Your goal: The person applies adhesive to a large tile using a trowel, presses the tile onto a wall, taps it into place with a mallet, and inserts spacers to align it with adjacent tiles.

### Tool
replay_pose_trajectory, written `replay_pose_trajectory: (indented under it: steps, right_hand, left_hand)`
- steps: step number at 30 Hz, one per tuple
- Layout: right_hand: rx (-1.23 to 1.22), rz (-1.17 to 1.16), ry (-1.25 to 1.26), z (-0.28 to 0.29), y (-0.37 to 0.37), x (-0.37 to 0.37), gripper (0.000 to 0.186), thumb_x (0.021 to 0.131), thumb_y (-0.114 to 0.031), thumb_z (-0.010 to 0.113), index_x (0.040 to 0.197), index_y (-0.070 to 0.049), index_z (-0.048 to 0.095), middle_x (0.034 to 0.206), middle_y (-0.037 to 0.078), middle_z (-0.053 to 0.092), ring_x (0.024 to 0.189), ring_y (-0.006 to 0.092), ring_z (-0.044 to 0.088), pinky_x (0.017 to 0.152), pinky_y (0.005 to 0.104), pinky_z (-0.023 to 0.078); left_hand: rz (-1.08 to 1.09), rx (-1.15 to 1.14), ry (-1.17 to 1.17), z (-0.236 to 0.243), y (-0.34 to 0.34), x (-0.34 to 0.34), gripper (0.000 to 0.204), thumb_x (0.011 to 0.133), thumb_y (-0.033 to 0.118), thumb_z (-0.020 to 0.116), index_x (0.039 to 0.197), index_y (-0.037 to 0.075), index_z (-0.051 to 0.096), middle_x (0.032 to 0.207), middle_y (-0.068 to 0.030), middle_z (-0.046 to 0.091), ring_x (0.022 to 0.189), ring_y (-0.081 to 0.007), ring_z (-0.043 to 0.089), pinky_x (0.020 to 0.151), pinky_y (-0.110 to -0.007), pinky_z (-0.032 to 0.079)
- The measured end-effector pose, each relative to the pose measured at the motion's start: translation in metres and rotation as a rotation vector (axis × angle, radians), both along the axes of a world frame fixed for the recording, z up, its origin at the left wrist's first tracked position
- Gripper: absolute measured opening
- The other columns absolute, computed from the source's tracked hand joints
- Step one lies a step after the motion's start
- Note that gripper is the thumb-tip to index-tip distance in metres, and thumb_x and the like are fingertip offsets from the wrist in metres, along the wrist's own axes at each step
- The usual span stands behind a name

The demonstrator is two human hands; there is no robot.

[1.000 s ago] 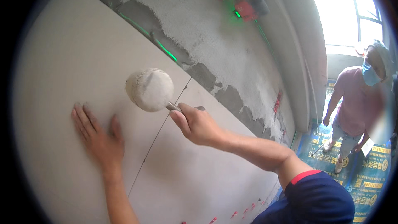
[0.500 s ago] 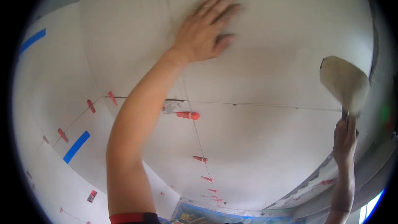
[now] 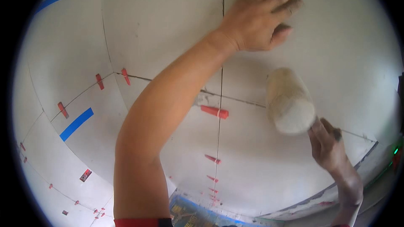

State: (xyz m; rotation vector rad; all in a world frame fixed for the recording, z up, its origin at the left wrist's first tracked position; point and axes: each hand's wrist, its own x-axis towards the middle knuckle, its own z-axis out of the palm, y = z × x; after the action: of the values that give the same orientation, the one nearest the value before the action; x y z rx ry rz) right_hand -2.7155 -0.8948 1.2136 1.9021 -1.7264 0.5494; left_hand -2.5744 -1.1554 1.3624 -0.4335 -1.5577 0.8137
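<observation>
My left hand [image 3: 263, 19] lies against a large pale wall tile [image 3: 168, 12], its fingers spread and slightly curved, holding nothing. In my right hand [image 3: 330, 149] is the handle of a mallet [image 3: 291, 101] with a thick whitish head. The head is close to the tile, right of and below my left hand; whether it touches cannot be made out. A red wedge [image 3: 215, 112] with a white clip sits in the joint below my left forearm. Smaller red wedges [image 3: 213, 159] follow down the same vertical joint.
On the adjoining left wall, more red wedges [image 3: 99, 81] sit in the joints, with strips of blue tape [image 3: 77, 124] on the tiles. A blue-edged printed covering [image 3: 189, 214] lies at the bottom. Dark, rough wall edge [image 3: 349, 172] runs along the lower right.
The mallet has come from the far right inward and down, nearer my left hand. My left hand appears further right and higher, while the whole view has shifted.
</observation>
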Motion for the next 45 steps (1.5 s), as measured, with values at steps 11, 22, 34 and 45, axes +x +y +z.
replay_pose_trajectory:
  steps: [11,22,34,45]
  right_hand:
    - [-0.467,0.017,-0.171,0.063,0.014,-0.008,0.037,0.093,0.001,0.054,0.130,-0.003,0.055,0.072,0.014,0.054,0.061,0.0253,0.055,0.057,0.0342,0.046]
    - [-0.883,-0.067,-0.263,0.241,-0.015,0.026,0.033,0.103,-0.024,0.046,0.132,-0.011,0.056,0.075,0.021,0.059,0.065,0.0295,0.055,0.067,0.0398,0.047]
    - [-1.020,-0.049,-0.118,0.264,0.003,-0.040,0.036,0.102,-0.024,0.044,0.137,-0.017,0.051,0.092,0.023,0.068,0.086,0.0383,0.066,0.078,0.0454,0.049]
    - [-1.164,-0.057,-0.346,0.255,0.036,-0.067,0.039,0.103,-0.023,0.039,0.141,-0.015,0.047,0.091,0.024,0.067,0.085,0.0392,0.065,0.075,0.0470,0.048]
  left_hand:
    - [0.173,0.236,-0.019,0.017,0.025,-0.004,0.074,0.089,0.039,0.059,0.143,-0.007,0.038,0.153,-0.0234,0.031,0.145,-0.0351,0.025,0.120,-0.044,0.020]
    - [0.256,0.360,0.022,0.048,0.028,-0.015,0.086,0.094,0.050,0.052,0.148,-0.011,0.022,0.158,-0.0262,0.017,0.149,-0.0367,0.011,0.121,-0.045,0.014]
    - [0.211,0.451,-0.040,0.059,0.043,-0.025,0.088,0.088,0.040,0.065,0.148,-0.010,0.024,0.157,-0.0270,0.020,0.148,-0.0386,0.016,0.120,-0.046,0.015]
    - [0.378,0.322,0.070,0.044,0.015,0.016,0.086,0.094,0.045,0.055,0.150,-0.008,0.018,0.159,-0.0238,0.017,0.148,-0.0375,0.015,0.120,-0.047,0.016]
